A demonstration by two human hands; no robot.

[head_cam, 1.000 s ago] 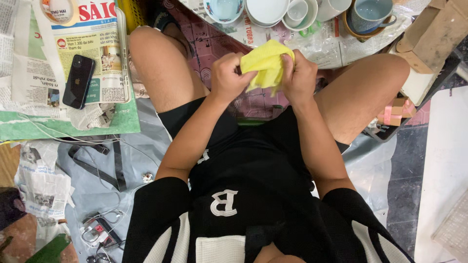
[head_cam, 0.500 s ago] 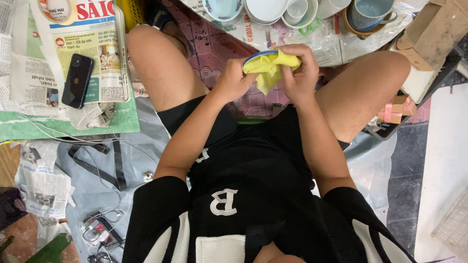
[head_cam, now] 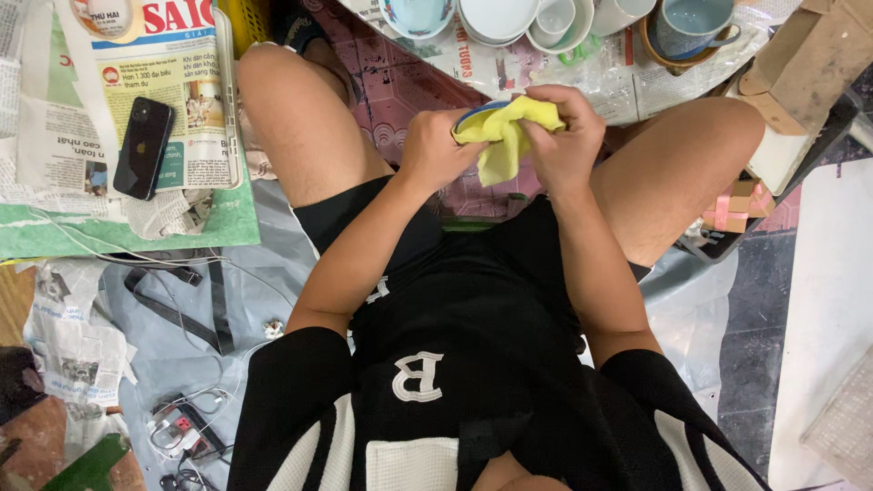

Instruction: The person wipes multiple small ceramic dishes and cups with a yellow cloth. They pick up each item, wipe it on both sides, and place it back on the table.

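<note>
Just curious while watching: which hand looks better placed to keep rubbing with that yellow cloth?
Probably the right hand: its fingers pinch the yellow cloth from above, while the left hand grips the blue-rimmed dish underneath, steadying it.

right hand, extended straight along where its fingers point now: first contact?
The right hand has fingers curled leftward into the yellow cloth, so it meets that first, then probably the blue-rimmed dish wrapped in it and the left hand. Depth is unclear.

Both forearms angled inward between bare knees, left hand (head_cam: 435, 150) and right hand (head_cam: 566, 136) close together, fingers curled
</note>
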